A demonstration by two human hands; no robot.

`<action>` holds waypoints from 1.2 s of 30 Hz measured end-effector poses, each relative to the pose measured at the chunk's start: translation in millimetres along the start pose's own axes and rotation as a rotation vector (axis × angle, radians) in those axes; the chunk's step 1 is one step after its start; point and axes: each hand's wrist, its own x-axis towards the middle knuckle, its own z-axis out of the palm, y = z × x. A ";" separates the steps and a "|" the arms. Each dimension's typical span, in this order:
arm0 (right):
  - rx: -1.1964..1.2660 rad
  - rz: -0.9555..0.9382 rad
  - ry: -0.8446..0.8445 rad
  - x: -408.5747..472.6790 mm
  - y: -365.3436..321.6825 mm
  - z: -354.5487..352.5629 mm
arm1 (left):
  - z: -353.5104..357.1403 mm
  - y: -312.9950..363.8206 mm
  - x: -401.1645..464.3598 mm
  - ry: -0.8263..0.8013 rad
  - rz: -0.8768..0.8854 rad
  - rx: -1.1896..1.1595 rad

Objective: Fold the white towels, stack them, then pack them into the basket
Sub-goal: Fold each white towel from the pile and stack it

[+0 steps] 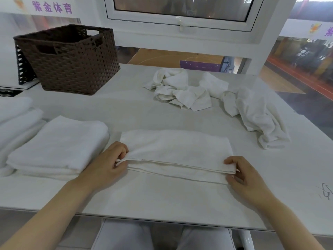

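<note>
Hands work at the near edge of the smooth white tabletop (126,114). A left hand (106,164) pinches the left corner of a soft, flat, long towel (176,150), and a right hand (241,175) pinches its right corner. Just left sits a neat, thick stack of folded towels (57,145). Far right lie crumpled, lumpy towels (216,98). Far left stands a brown woven basket (72,62), boxy, with handle holes.

The white table (126,112) carries a brown basket (72,62), folded towels (59,147) and crumpled towels (182,89).
</note>
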 end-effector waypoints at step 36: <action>0.410 0.504 0.186 35.9 -13.9 -17.2 | 25.0 62.3 36.0 0.162 0.149 0.356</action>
